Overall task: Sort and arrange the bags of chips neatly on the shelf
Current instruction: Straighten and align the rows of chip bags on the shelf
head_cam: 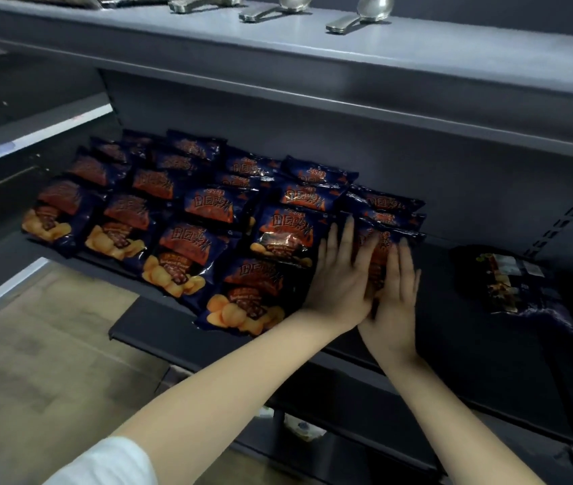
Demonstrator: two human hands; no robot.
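Observation:
Several dark blue chip bags with orange print lie in overlapping rows on the dark shelf (453, 330), from the far left bag (55, 211) to the front bag (250, 299). My left hand (339, 278) and my right hand (397, 295) lie side by side, fingers straight, pressing flat on one bag (379, 246) at the right end of the rows. Most of that bag is hidden under my palms. Behind it lie more bags (386, 204).
A loose dark bag (516, 288) lies face down on the shelf to the right, apart from the rows. The shelf above (383, 57) carries metal ladles (365, 14). Slotted uprights (568, 211) run along the back right. The floor shows at the lower left.

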